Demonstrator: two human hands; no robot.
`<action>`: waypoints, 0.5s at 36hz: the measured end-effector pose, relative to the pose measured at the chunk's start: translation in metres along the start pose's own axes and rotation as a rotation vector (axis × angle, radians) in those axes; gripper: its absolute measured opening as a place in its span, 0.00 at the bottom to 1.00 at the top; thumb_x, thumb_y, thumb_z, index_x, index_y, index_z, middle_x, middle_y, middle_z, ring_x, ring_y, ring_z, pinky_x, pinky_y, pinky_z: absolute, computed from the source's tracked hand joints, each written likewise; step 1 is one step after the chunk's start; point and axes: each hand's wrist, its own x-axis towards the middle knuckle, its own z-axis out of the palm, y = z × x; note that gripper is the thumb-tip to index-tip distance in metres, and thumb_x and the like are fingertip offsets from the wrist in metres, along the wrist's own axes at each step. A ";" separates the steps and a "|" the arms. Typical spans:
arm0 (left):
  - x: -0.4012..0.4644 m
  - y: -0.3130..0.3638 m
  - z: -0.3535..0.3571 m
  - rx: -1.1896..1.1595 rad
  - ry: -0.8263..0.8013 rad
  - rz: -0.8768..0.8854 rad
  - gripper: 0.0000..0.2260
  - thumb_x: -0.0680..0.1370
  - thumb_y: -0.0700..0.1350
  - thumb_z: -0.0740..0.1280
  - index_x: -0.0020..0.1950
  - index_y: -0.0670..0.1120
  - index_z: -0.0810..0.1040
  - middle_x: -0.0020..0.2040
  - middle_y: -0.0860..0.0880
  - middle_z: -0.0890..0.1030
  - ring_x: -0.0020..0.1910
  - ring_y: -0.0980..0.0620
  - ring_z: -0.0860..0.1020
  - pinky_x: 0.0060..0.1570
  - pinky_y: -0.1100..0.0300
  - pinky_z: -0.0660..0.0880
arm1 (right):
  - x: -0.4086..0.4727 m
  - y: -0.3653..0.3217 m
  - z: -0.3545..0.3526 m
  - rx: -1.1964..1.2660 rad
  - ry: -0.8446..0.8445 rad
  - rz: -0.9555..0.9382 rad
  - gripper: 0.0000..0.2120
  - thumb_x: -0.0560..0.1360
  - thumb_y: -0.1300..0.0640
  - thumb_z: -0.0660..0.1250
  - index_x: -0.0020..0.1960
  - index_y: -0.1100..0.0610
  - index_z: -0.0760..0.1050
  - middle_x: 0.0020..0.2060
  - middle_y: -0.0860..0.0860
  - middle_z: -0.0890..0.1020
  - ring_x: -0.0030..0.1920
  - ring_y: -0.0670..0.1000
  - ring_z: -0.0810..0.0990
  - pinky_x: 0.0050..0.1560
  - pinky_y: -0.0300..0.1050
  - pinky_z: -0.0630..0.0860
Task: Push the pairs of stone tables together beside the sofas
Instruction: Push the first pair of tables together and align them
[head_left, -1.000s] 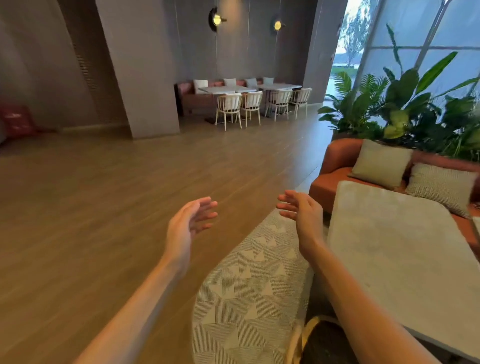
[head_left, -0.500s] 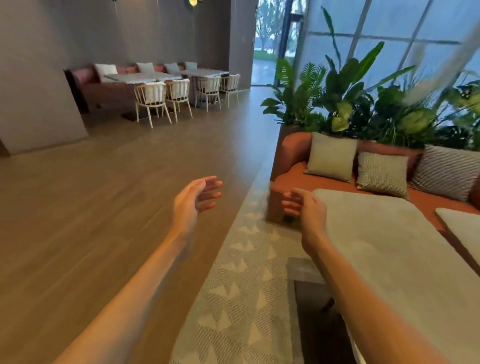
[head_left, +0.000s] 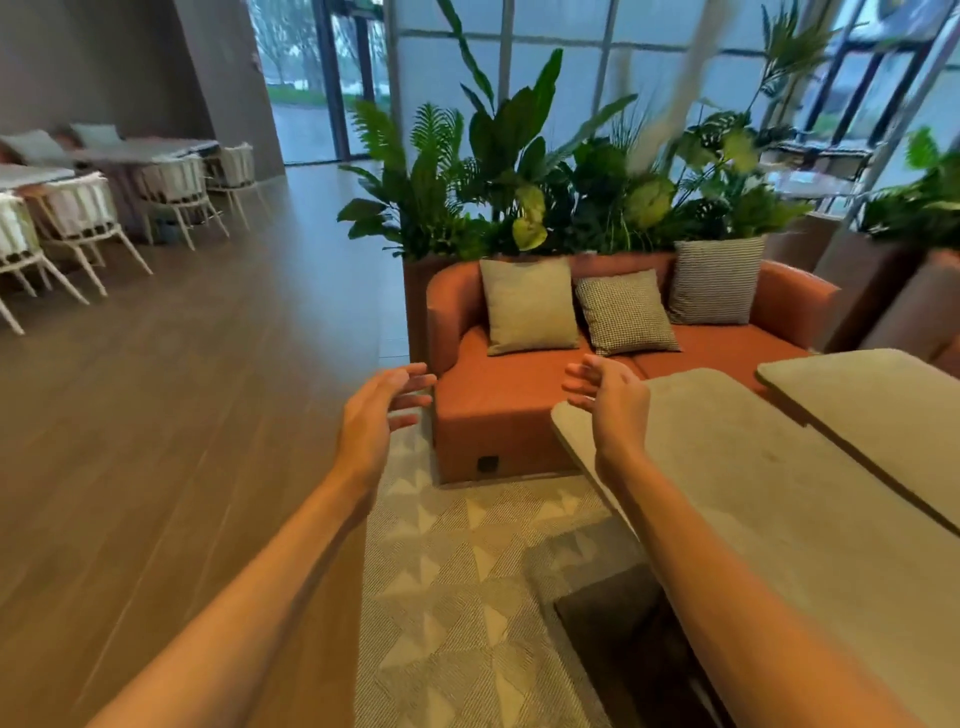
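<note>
A person's left hand and right hand reach out empty, fingers spread, toward the near corner of a stone tabletop, apparently to push it shut against its twin beside the orange sofa; no writing is legible

Soft daylight from windows behind plants; motion blur throughout, wide-angle bending at edges, chairs smeared

Wood plank floor. Patterned grey rug in foreground. Tall glazed wall, daylight behind leafy plants. Grey wall left; pale dining chairs beside tables below it.
</note>
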 end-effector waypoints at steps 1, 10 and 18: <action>0.026 -0.008 0.001 0.002 -0.015 -0.018 0.13 0.84 0.47 0.58 0.54 0.50 0.83 0.54 0.46 0.86 0.56 0.42 0.83 0.58 0.47 0.77 | 0.019 0.009 0.010 0.000 0.029 0.015 0.10 0.81 0.58 0.60 0.51 0.58 0.80 0.48 0.58 0.86 0.45 0.55 0.84 0.42 0.45 0.79; 0.249 -0.054 0.058 0.072 -0.304 -0.099 0.13 0.83 0.46 0.58 0.55 0.48 0.83 0.55 0.45 0.85 0.52 0.47 0.81 0.52 0.52 0.76 | 0.162 0.039 0.060 -0.014 0.324 0.056 0.11 0.80 0.58 0.60 0.53 0.60 0.79 0.48 0.57 0.85 0.44 0.54 0.83 0.43 0.45 0.78; 0.377 -0.092 0.158 0.060 -0.697 -0.080 0.12 0.83 0.47 0.58 0.52 0.52 0.81 0.52 0.51 0.84 0.49 0.53 0.81 0.53 0.51 0.75 | 0.241 0.055 0.070 -0.105 0.639 0.027 0.10 0.80 0.56 0.61 0.48 0.56 0.80 0.40 0.51 0.84 0.39 0.49 0.81 0.39 0.42 0.77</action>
